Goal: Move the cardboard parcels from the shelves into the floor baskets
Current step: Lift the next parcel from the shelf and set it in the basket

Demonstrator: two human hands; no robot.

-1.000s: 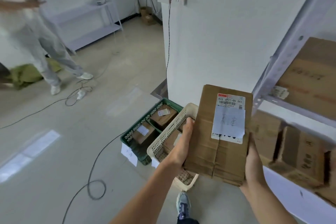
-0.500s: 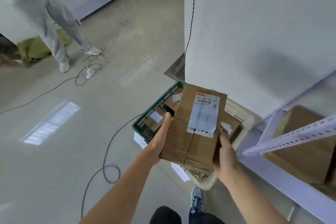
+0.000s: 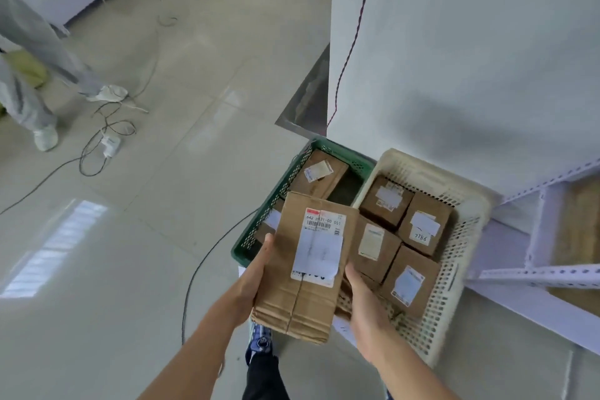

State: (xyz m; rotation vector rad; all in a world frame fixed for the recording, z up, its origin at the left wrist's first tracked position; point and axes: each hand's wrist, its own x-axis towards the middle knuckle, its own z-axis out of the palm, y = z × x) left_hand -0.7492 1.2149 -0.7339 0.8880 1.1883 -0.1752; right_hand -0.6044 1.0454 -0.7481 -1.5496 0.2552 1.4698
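Observation:
I hold a long, flat cardboard parcel [image 3: 306, 273] with a white shipping label between both hands, above the near ends of two floor baskets. My left hand [image 3: 256, 279] grips its left edge and my right hand [image 3: 363, 299] grips its right edge from below. The green basket [image 3: 292, 172] on the left holds parcels, one of them [image 3: 321, 174] with a label on top. The cream basket [image 3: 467, 214] on the right holds several small parcels [image 3: 412, 256]. Part of the green basket is hidden behind the held parcel.
A white wall [image 3: 454, 58] with a hanging cable rises behind the baskets. A white metal shelf frame [image 3: 535, 273] with more cardboard stands at the right. Cables and a plug [image 3: 110, 143] lie on the tiled floor, where another person's legs [image 3: 39, 75] stand at the far left.
The view tilted further down toward the floor. The parcel in both hands came down from shelf height to just above the two baskets, which now show in full.

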